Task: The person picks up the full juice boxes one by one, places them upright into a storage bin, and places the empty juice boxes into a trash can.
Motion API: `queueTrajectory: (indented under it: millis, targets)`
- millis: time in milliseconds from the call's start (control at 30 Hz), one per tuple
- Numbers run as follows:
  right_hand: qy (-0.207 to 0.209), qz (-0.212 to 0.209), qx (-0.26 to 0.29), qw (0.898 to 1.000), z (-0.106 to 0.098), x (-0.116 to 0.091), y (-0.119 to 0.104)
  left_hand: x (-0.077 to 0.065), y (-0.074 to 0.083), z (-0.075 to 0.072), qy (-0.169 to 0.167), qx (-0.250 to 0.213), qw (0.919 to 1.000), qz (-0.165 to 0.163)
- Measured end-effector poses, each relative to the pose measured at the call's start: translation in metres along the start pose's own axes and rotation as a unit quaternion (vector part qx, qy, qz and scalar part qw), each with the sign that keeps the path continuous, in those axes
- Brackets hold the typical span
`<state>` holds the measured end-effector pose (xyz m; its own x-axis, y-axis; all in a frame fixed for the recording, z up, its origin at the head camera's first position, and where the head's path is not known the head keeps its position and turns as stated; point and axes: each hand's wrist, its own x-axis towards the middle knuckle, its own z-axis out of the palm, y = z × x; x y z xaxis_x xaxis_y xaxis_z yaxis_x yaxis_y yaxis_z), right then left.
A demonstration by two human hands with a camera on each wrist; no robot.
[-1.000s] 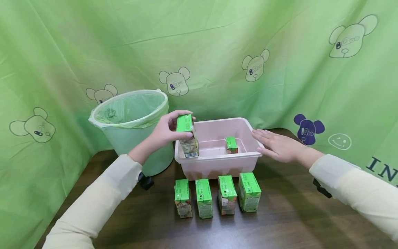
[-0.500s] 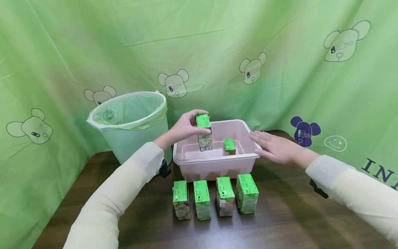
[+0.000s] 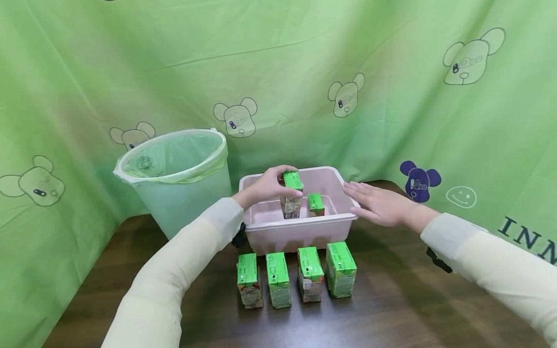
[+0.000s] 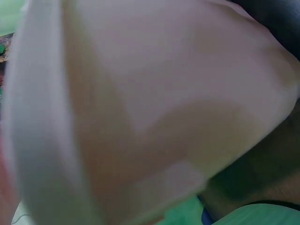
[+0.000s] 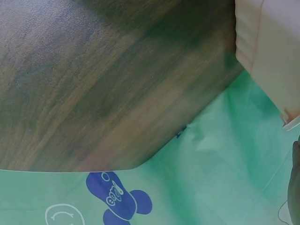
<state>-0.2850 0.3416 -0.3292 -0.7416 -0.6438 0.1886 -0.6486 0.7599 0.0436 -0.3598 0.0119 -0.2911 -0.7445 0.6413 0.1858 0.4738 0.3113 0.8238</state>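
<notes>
My left hand (image 3: 271, 186) grips an upright drink carton (image 3: 292, 205) with a green top, thumb on the near side and fingers behind. The carton is inside the pink plastic basin (image 3: 300, 239), low behind its front wall; its underside is hidden. Just right of it, a second green-topped carton (image 3: 316, 205) sits in the basin. With fingers straight, my right hand (image 3: 380, 205) rests at the basin's right rim. The basin's wall (image 4: 178, 84) fills most of the left wrist view. At the right edge of the right wrist view, part of my right hand (image 5: 295, 183) shows below the basin's corner (image 5: 272, 56).
Several green-topped cartons (image 3: 278, 280) stand in a row on the dark wooden table (image 3: 370, 324) before the basin. To the left is a pale green bin (image 3: 187, 203) lined with a bag. A green printed curtain (image 3: 296, 58) hangs behind and at both sides.
My left hand has carried the carton rightward from over the basin's left rim, then down into the basin beside the other carton. The right hand stays at the right rim; the view shifts slightly.
</notes>
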Motion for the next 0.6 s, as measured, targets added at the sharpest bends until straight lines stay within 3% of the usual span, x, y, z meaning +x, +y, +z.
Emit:
queueTrajectory:
  millis: [400, 600]
  targets:
    - [0.005, -0.005, -0.001, 1.000, -0.001, 0.000, -0.002, 0.008, -0.006, 0.009, -0.032, 0.060, 0.9972, -0.030]
    - [0.012, -0.009, -0.001, 1.000, -0.002, 0.000, -0.004, 0.012, -0.012, 0.013, -0.035, 0.067, 0.9969, -0.020]
